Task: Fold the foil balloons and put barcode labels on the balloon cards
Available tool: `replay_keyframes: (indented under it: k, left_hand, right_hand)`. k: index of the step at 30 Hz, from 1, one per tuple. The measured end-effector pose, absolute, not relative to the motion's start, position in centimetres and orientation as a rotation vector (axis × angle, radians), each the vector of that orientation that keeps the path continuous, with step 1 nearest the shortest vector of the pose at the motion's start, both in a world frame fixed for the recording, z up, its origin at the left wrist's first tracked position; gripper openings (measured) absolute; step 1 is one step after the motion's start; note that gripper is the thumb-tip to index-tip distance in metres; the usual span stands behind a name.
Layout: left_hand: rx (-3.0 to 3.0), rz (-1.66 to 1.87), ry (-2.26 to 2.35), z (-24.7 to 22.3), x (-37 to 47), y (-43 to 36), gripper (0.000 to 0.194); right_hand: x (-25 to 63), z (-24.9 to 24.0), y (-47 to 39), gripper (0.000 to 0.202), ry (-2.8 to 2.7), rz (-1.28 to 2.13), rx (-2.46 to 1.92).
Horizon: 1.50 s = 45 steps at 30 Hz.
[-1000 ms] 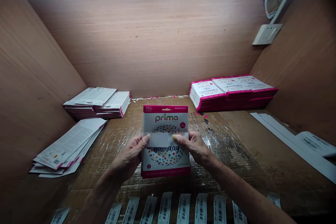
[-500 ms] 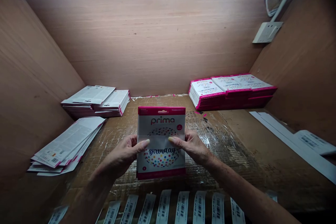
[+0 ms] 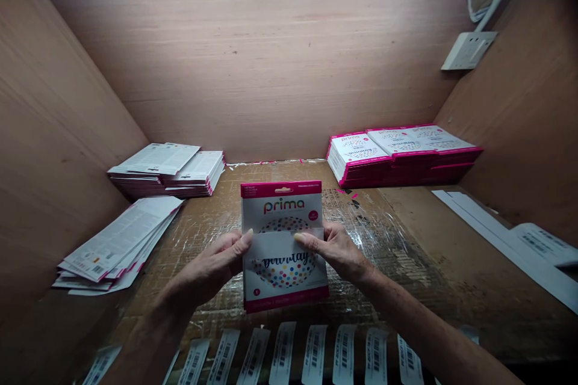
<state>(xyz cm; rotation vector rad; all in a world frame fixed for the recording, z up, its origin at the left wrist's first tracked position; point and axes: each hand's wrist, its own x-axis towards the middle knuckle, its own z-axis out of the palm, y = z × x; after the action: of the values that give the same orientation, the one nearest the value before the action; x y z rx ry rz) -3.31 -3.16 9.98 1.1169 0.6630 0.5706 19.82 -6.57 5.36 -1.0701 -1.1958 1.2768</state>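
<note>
Left hand (image 3: 220, 257), right hand (image 3: 342, 251), thumbs (image 3: 308, 242) inward

The left hand (image 3: 221, 258) and right hand (image 3: 345, 255) are both bare. Each has a slim thumb; the left thumbnail (image 3: 250, 233) reaches to the thumb's tip, and the right thumbnail (image 3: 298, 237) is short and rounded. Behind each hand the wrist is narrow and uncovered, widening into a bare left forearm (image 3: 156, 325) and a bare right forearm (image 3: 419, 319).
</note>
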Motion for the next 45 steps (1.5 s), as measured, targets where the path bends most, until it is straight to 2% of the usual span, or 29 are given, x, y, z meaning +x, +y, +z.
replay_keyframes:
  k: [9,19,25,29,33,37,40,45]
  left_hand:
    - [1.162,0.646,0.778,8.9,-2.6,-3.2,0.023]
    - [1.172,0.660,0.799,8.5,-1.4,-2.9,0.030]
    - [1.100,0.658,0.856,8.1,0.0,-2.4,0.009]
    - [1.057,0.651,0.946,7.9,0.1,-2.4,0.015]
    - [1.048,0.619,1.012,8.8,0.0,-2.8,0.012]
    - [1.073,0.567,1.053,9.4,0.3,-3.0,0.039]
    - [1.106,0.553,1.053,9.1,0.8,-3.1,0.039]
    - [1.182,0.629,0.979,8.9,2.0,-4.0,0.033]
  right_hand:
    - [19.3,5.4,-6.6,0.030,-1.190,1.336,-1.041]
    - [19.9,5.8,-6.9,0.033,-1.205,1.305,-1.064]
    - [24.3,7.3,-8.8,0.051,-1.390,1.237,-1.138]
    - [32.2,8.3,-15.2,0.040,-1.716,0.966,-1.533]
    - [37.8,6.9,-21.5,0.032,-1.807,0.745,-1.906]
    - [39.1,4.7,-24.3,0.026,-1.793,0.716,-2.053]
    - [39.2,5.1,-25.5,0.015,-1.790,0.645,-2.112]
    - [37.3,9.6,-25.3,0.022,-1.463,0.900,-1.934]
